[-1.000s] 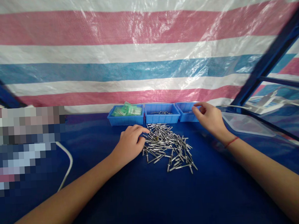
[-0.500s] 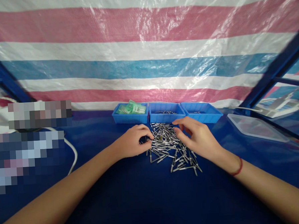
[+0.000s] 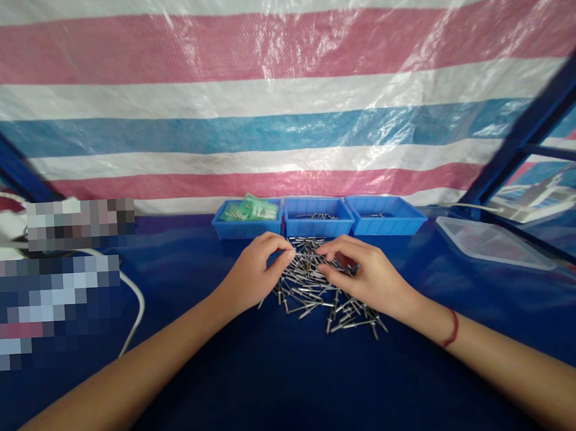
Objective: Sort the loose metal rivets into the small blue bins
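A loose pile of silver blind rivets (image 3: 315,285) lies on the blue table in front of the bins. At the pile's left side is my left hand (image 3: 259,268), thumb and fingertips closed in a pinch. Whatever may be between those fingertips is too small to make out. Over the right part of the pile hovers my right hand (image 3: 368,269), its thumb and fingers apart, with nothing visible held. Behind the pile, a middle blue bin (image 3: 317,227) contains several rivets, and a right blue bin (image 3: 389,225) has a few small pieces in it.
A left blue bin (image 3: 247,229) holds green-tinted plastic packets (image 3: 251,209). To the right lies a translucent plastic lid (image 3: 492,243). A white cable (image 3: 138,300) runs along the left. Striped sheeting (image 3: 264,127) hangs behind, between blue frame posts (image 3: 529,119).
My left hand's thumb and fingertips have closed together. My right hand has shifted left, farther over the rivets. The view has moved slightly.
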Tool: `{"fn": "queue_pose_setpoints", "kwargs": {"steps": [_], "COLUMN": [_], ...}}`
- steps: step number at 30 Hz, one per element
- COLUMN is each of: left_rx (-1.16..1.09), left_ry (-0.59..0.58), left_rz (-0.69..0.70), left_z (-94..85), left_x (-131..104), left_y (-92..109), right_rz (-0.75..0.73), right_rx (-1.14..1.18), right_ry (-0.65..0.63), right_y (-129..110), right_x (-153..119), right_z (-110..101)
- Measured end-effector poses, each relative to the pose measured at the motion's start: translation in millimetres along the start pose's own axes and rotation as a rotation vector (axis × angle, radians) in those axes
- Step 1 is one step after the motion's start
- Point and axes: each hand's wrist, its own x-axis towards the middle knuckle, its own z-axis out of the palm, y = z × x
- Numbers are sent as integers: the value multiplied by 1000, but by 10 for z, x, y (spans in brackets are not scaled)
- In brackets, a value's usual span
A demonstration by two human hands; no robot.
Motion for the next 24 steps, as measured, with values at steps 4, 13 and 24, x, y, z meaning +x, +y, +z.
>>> {"fn": "queue_pose_setpoints", "kwargs": {"steps": [4,13,24], "left_rx": [-90,-137,-139], "left_ry": [4,-31,24], "left_rz": [-72,-57,51], "left_z": [44,71,93], "left_x": [-25,-60,-82], "left_y": [102,148,168], "right_rz": [33,61,-54], "right_rx": [138,177,161], "right_ry": [39,107,68], "right_y": [-60,-116,-139], "right_x": [-5,12,-16], "right_z": [3,3,-16]}}
